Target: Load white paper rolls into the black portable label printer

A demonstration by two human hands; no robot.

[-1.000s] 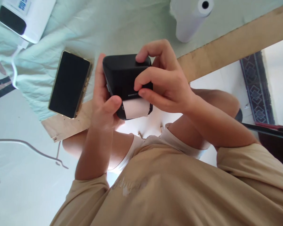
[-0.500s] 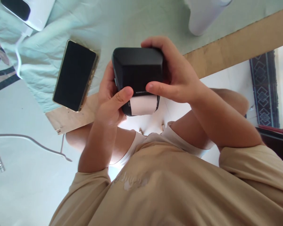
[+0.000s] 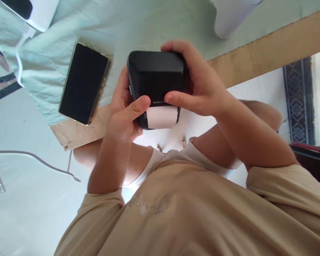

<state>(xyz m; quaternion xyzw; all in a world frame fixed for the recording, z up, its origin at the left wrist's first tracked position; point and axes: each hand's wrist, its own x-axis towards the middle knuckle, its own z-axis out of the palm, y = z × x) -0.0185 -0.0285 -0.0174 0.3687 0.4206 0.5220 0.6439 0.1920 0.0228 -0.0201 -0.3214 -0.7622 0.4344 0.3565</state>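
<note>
Holding a little black printer (image 3: 156, 80) just above the desk (image 3: 256, 53) edge, both hands' grip clamped round it: left hand (image 3: 124, 113), right hand (image 3: 200, 87), thumbs by the white paper (image 3: 161, 117). Phone (image 3: 84, 83) lies beside.

- Tan short-sleeved T-shirt (image 3: 202, 213), with sleeves ending above the elbows.
- Faint pale lettering (image 3: 146, 205) across its chest, at 6 o'clock.
- White shorts (image 3: 202, 163) hem at the thighs.
- Forearms and hands bare.

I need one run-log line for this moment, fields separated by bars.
left hand: grips black printer | right hand: grips printer | white paper: protrudes from slot | phone: on cloth
</note>
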